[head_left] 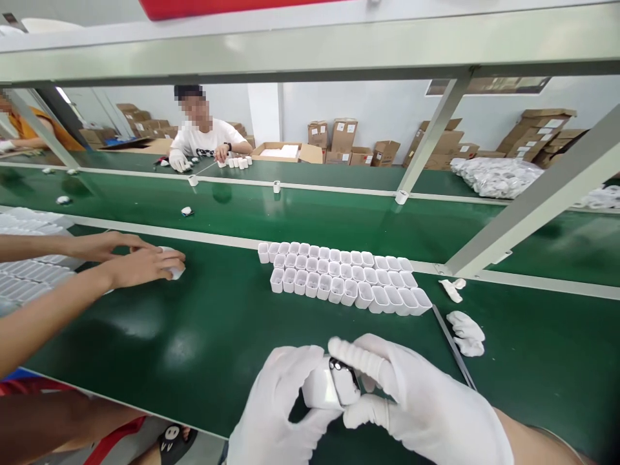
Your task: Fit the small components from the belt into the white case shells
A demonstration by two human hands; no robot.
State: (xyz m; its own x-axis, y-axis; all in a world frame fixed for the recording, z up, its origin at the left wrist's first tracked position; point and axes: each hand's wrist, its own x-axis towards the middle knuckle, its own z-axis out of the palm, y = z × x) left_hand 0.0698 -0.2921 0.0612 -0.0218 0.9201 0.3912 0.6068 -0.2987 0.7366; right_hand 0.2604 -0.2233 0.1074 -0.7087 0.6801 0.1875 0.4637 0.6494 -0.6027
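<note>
My left hand [281, 403], in a white glove, is closed around a small white plastic housing [320, 389] above the near side of the green table. Also gloved, my right hand [419, 394] pinches a white rounded part with a glossy black end [345, 386] against the right end of that housing. How far the two pieces fit into each other I cannot tell, as fingers cover part of them. Beyond my hands, open white plastic cups [323, 284] stand side by side in three rows.
A metal strip [454, 349] and white cloth gloves [465, 332] lie at right. At left a co-worker's bare hands [140, 261] hold a white piece beside stacked white cups [29, 278]. A conveyor belt [329, 210], slanted posts and another person [208, 135] are beyond.
</note>
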